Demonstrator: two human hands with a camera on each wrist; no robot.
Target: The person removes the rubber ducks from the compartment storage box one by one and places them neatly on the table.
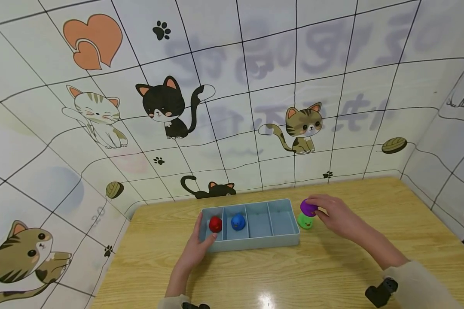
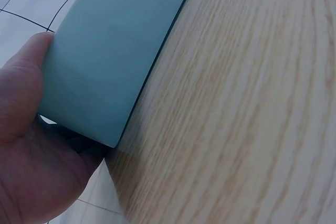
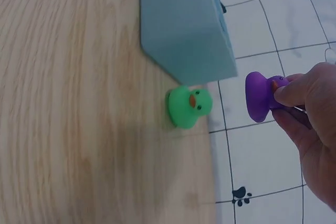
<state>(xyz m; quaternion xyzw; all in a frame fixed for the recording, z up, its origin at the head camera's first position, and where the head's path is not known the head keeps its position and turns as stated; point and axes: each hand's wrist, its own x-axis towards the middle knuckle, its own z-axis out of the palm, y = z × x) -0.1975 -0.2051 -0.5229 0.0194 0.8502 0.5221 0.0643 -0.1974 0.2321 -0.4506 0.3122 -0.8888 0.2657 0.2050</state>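
A light blue box (image 1: 255, 243) with several compartments in a row stands on the table. A red rubber duck (image 1: 215, 224) sits in its leftmost compartment, and a blue rubber duck (image 1: 238, 222) in the one beside it. My left hand (image 1: 195, 249) grips the box's left end, thumb over the front rim. Pinched by the head between thumb and fingers, a purple rubber duck (image 3: 258, 96) is held in the air by my right hand (image 1: 335, 216). Below it, a green rubber duck (image 3: 185, 107) rests on the table just off the box's right end.
The wood-grain table (image 1: 247, 274) runs up to white walls printed with a black grid and cartoon cats. The back wall (image 1: 232, 128) rises close behind the box, with side walls at left and right. The two right compartments hold nothing.
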